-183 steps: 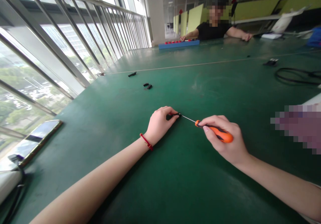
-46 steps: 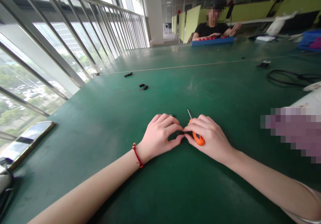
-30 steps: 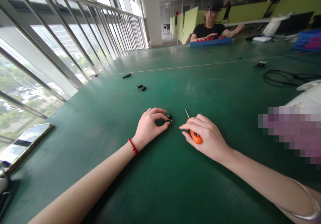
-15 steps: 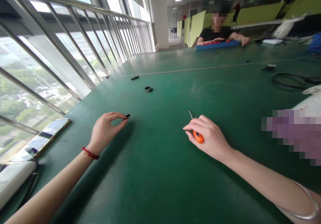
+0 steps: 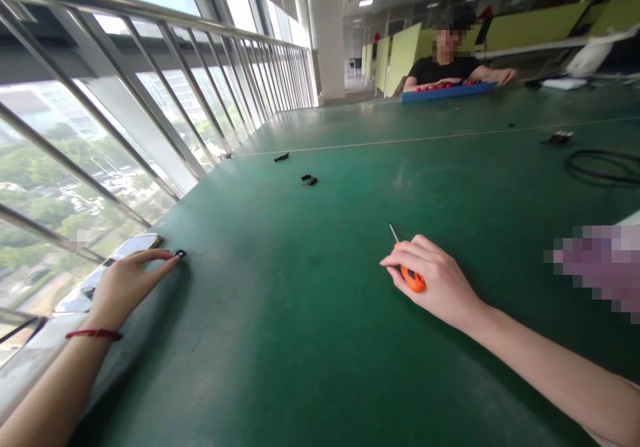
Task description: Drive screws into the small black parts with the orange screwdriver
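Screwdriver (image 5: 413,280) with a rounded orange-and-black handle and a thin metal shaft is held in the right hand (image 5: 437,277), to the right of the middle of the green-topped bench (image 5: 310,340); the shaft is pointed toward the far edge and leaned slightly left. The handle is enclosed by the curled fingers, while a narrow gap is left between thumb and forefinger. A small black part (image 5: 179,253) with pale marks is pinched between the thumb and fingertips of the left hand (image 5: 125,281), near the bench's left edge. Beside that hand, a flat phone (image 5: 143,243) with a reflective screen is partly hidden; whether it is touched cannot be told. A red cord bracelet (image 5: 95,334) is worn on the left wrist.

Two small black blocks (image 5: 313,181) are laid close together beyond the hands, and a slender black strip (image 5: 281,157) is placed farther off, nearer the left edge. Toward the right edge, a looped black cable (image 5: 605,179) is seen. At the far edge, a shallow blue tray (image 5: 447,93) with red round pieces (image 5: 440,86) is set before a person (image 5: 440,68) in a black shirt. The left edge is bordered by a metal railing (image 5: 150,15).
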Demonstrator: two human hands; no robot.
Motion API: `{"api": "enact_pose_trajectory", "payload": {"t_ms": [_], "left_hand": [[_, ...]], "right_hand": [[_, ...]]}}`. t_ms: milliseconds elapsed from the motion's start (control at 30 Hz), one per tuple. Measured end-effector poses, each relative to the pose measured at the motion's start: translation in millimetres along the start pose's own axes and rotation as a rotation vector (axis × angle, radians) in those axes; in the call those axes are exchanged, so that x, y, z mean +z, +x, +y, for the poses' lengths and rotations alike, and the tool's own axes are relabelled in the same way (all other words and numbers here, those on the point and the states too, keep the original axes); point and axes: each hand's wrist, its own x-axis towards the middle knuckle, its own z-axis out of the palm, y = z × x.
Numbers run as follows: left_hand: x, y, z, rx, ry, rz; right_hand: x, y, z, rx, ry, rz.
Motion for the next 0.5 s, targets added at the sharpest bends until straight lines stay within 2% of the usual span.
{"api": "enact_pose_trajectory", "payload": {"t_ms": [100, 200, 500], "left_hand": [[-4.3, 2.7, -1.7, -0.111, -0.143, 0.052], [-5.6, 3.7, -1.8, -0.185, -0.182, 0.034], [-1.1, 3.0, 1.4, -0.149, -0.146, -0.031]], "right_hand": [[0.2, -0.6, 0.6, -0.002, 0.002, -0.008], [-0.2, -1.6, 1.0, -0.006, -0.001, -0.007], [0.6, -1.0, 0.8, -0.013, -0.009, -0.013]]}}
